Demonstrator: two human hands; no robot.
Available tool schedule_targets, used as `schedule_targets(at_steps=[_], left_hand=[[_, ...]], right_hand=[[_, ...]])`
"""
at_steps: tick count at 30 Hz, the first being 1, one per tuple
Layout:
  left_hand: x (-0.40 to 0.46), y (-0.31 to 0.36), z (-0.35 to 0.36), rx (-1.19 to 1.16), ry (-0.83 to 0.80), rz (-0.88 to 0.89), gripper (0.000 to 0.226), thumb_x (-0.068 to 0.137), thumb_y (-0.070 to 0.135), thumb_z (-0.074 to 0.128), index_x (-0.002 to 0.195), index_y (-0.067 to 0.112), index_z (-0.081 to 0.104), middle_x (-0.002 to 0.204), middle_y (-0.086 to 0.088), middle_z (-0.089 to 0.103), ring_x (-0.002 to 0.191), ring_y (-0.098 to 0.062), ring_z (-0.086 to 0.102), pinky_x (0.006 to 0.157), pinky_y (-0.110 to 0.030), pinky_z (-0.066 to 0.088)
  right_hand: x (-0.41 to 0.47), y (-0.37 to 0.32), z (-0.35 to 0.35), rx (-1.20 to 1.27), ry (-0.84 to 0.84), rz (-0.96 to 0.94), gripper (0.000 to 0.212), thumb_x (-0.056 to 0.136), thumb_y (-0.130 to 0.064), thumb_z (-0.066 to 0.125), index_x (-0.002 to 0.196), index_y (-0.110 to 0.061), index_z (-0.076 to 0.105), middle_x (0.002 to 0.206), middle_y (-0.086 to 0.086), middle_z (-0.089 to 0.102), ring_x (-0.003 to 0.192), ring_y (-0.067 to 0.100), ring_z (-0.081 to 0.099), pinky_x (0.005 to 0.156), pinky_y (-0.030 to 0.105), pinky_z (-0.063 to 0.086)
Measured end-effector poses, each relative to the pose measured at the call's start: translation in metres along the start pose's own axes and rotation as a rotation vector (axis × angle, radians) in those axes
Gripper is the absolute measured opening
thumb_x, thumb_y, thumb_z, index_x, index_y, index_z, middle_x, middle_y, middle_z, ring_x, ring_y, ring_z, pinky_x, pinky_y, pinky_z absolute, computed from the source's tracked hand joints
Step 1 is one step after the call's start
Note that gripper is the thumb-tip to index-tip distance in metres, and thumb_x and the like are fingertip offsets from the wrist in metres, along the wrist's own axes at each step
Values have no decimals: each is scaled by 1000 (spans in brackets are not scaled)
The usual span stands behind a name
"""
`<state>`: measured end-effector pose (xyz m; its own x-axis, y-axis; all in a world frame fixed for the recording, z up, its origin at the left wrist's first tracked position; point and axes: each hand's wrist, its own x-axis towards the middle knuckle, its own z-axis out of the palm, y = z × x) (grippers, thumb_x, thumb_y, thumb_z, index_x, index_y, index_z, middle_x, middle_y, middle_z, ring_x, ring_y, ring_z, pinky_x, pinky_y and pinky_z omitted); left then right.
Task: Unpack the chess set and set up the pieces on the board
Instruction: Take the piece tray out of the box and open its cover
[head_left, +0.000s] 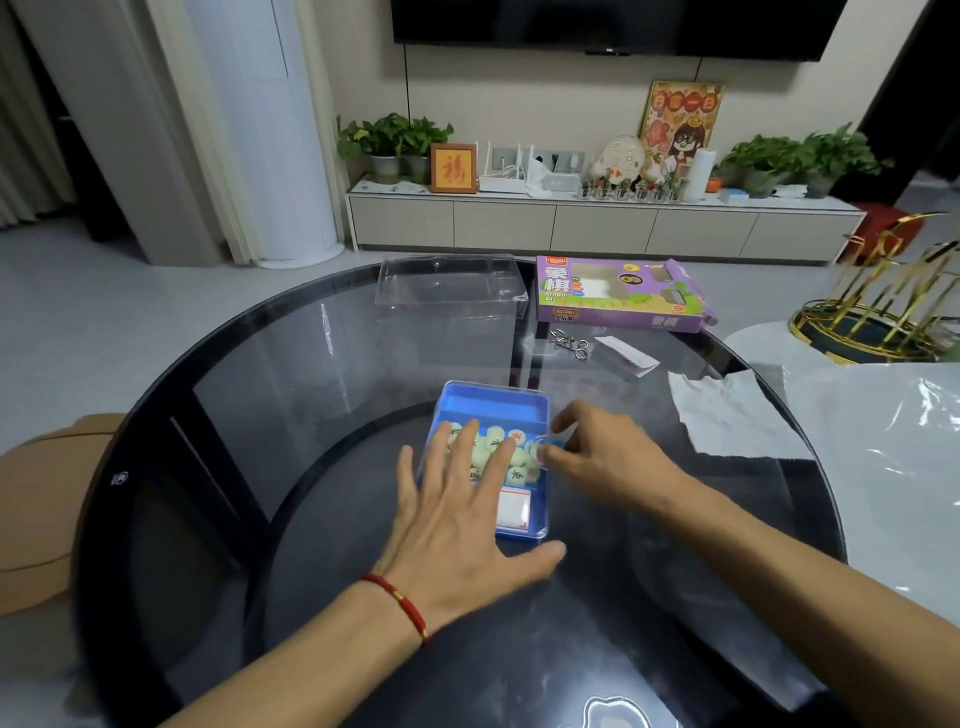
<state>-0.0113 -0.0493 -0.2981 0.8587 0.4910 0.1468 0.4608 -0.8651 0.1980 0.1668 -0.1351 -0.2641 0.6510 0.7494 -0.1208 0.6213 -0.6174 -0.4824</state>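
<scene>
I see purple box (623, 293) upper centre, reads "象棋 XIANG QI" | left hand (457, 525) flat, spread on blue case (493, 410) | right hand (597, 457) pinching its edge

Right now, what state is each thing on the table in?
Blue plastic case: on the dark round glass table, holding pale round pieces.
Left hand: flat, fingers straight over the case.
Right hand: pinching something at its right edge.
Purple cardboard box: lying flat, end flap open.
Clear plastic tray: empty.
</scene>
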Motion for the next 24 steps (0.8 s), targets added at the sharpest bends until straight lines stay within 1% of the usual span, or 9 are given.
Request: schedule_targets(at_steps=[2, 4, 8, 11, 13, 16, 18, 21, 24], left_hand=[[-1, 0, 3, 60, -35, 18, 105, 69, 93, 27, 156, 38, 8, 165, -1, 2, 152, -26, -6, 118, -59, 7], [0, -1, 3, 73, 14, 32, 95, 74, 90, 27, 153, 37, 22, 162, -1, 17, 152, -27, 6, 115, -56, 19], [1, -1, 0, 26, 61, 21, 89, 74, 88, 30, 144, 34, 40, 154, 2, 33, 148, -25, 21, 108, -49, 33], [1, 3, -5, -90, 113, -3, 86, 72, 87, 33, 140, 34, 42, 146, 9, 38, 143, -18, 28, 102, -43, 40], [2, 5, -12, -264, 178, -15, 83, 74, 84, 37, 137, 31, 46, 141, 9, 44, 135, -15, 38, 101, -39, 43], [1, 1, -26, -560, 254, -66, 74, 83, 78, 34, 139, 31, 44, 132, 13, 51, 117, -5, 52, 97, -29, 47], [-4, -9, -35, -696, 308, -99, 66, 89, 75, 27, 136, 34, 44, 125, 12, 60, 108, -1, 59, 88, -25, 52], [-16, -27, -45, -886, 422, -195, 47, 97, 65, 26, 120, 34, 53, 105, 6, 70, 88, -8, 71, 72, -38, 60], [-21, -45, -52, -1173, 414, -418, 31, 107, 42, 30, 114, 25, 55, 105, -10, 69, 73, -26, 74, 66, -46, 61]], right_hand=[[-1, 0, 2, 151, -32, 18, 24, 94, -31, 64, 113, -19, 56, 103, 1, 73, 87, 22, 71, 74, 36, 59], [0, 2, 1, 306, -70, 72, 15, 97, -21, 60, 110, -16, 56, 93, 2, 76, 77, 21, 74, 62, 30, 58], [2, 7, -1, 429, -109, 108, 8, 97, -14, 58, 105, -13, 58, 84, 3, 77, 68, 18, 69, 59, 32, 55], [4, 10, -2, 465, -120, 109, 10, 95, -8, 59, 105, -8, 60, 83, 7, 77, 64, 17, 66, 54, 30, 52], [6, 11, -2, 463, -100, 104, 13, 92, -5, 59, 105, -7, 61, 81, 8, 77, 61, 17, 66, 51, 29, 52], [9, 11, -3, 321, -28, 69, 12, 91, -9, 61, 102, -14, 62, 79, 1, 76, 61, 12, 69, 52, 25, 55], [11, 15, -4, 171, 7, 37, 13, 90, -17, 65, 103, -20, 63, 87, -2, 75, 70, 11, 72, 63, 29, 61], [10, 19, -3, -112, 131, -59, 17, 92, -32, 62, 108, -26, 61, 102, -2, 73, 89, 18, 68, 78, 42, 60], [-4, 6, -17, -170, 232, -380, 24, 97, -47, 51, 109, -28, 61, 102, -8, 66, 92, 10, 59, 76, 35, 55]])
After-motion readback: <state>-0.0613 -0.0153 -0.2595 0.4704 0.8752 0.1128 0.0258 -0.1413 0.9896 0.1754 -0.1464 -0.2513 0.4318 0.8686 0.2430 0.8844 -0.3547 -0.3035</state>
